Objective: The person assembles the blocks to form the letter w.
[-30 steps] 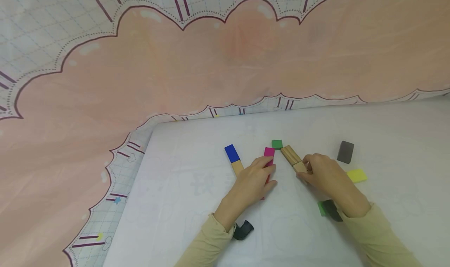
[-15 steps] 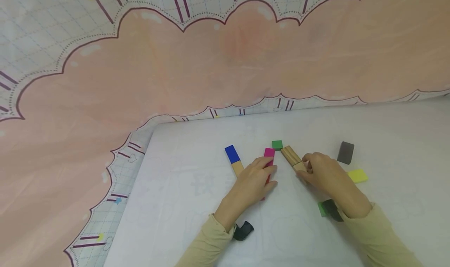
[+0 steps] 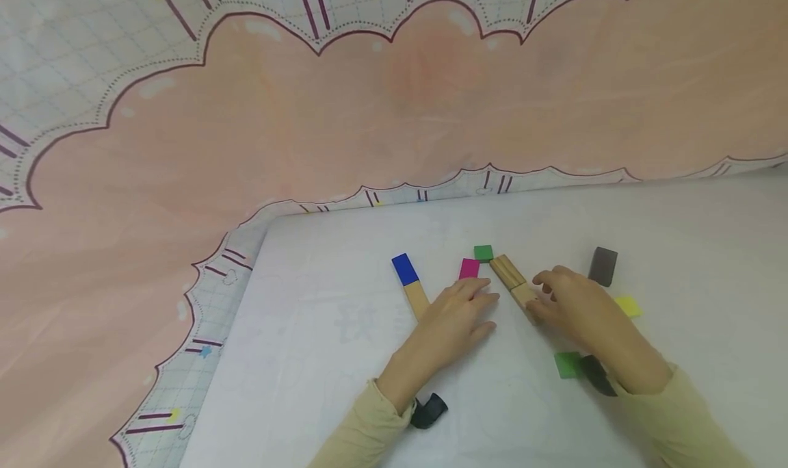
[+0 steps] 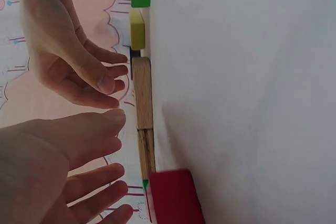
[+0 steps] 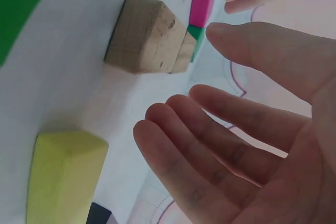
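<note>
My left hand (image 3: 446,324) hovers over a row with a magenta block (image 3: 469,268) at its far end; a red block (image 4: 176,198) shows under it in the left wrist view. Its fingers are loosely spread and hold nothing. Just right of a plain wooden block (image 3: 523,294) is my right hand (image 3: 579,310), fingers relaxed, with a gap to the block in the right wrist view. That block lies end to end with a grooved wooden block (image 3: 507,271). A small green block (image 3: 483,253) sits between the far ends of both rows.
To the left, a blue block (image 3: 405,269) meets a tan block (image 3: 416,298), partly hidden by the left hand. On the right lie a dark grey block (image 3: 602,266), a yellow block (image 3: 628,306) and another green block (image 3: 567,365). All rest on a white tabletop (image 3: 295,358).
Both hands have come away from the blocks. The left has shifted slightly right, its fingers looser; the right has drawn back to the right from the plain wooden block, baring more of it.
</note>
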`<state>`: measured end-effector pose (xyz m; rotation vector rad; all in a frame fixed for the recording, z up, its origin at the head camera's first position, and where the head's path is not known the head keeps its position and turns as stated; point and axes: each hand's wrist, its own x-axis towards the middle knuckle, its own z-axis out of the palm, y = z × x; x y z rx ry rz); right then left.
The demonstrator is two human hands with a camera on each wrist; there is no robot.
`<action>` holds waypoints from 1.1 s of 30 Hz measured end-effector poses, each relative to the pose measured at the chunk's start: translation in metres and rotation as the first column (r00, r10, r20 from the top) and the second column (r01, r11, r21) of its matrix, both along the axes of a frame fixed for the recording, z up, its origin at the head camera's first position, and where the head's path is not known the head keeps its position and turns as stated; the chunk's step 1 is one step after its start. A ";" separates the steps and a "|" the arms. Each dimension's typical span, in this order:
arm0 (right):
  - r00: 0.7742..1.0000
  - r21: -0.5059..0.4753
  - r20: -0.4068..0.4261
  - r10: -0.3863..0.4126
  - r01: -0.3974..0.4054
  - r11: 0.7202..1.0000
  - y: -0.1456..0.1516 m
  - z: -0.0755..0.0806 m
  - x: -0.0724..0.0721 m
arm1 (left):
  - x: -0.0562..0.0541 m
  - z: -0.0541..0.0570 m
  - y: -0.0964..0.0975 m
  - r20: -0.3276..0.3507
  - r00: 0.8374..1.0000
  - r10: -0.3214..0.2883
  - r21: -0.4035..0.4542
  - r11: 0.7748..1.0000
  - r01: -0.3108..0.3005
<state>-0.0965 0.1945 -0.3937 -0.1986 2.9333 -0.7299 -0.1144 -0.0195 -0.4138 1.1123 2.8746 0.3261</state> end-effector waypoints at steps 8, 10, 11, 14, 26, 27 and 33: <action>0.990 0.013 -0.128 0.061 -0.060 0.998 0.009 -0.006 0.009 | 0.012 0.002 0.009 0.017 0.999 -0.048 0.013 0.999 0.047; 0.983 0.017 -0.162 0.080 -0.078 0.997 0.012 -0.009 0.011 | 0.015 0.001 0.010 0.017 0.998 -0.058 0.009 0.998 0.058; 0.980 0.020 -0.177 0.089 -0.087 0.996 0.013 -0.011 0.012 | 0.016 0.001 0.011 0.017 0.998 -0.063 0.007 0.998 0.063; 0.973 0.027 -0.204 0.106 -0.103 0.994 0.017 -0.015 0.016 | 0.019 -0.001 0.014 0.007 0.997 -0.078 -0.001 0.997 0.078; 0.979 0.042 -0.136 0.151 -0.147 0.988 0.028 -0.016 0.031 | 0.015 -0.006 0.030 -0.067 0.990 -0.127 -0.013 0.992 0.127; 0.978 0.042 -0.136 0.156 -0.152 0.988 0.029 -0.016 0.032 | 0.014 -0.006 0.031 -0.073 0.989 -0.128 -0.020 0.992 0.127; 0.969 0.058 -0.155 0.195 -0.188 0.981 0.035 -0.021 0.040 | 0.007 -0.008 0.042 -0.070 0.989 -0.130 -0.046 0.991 0.127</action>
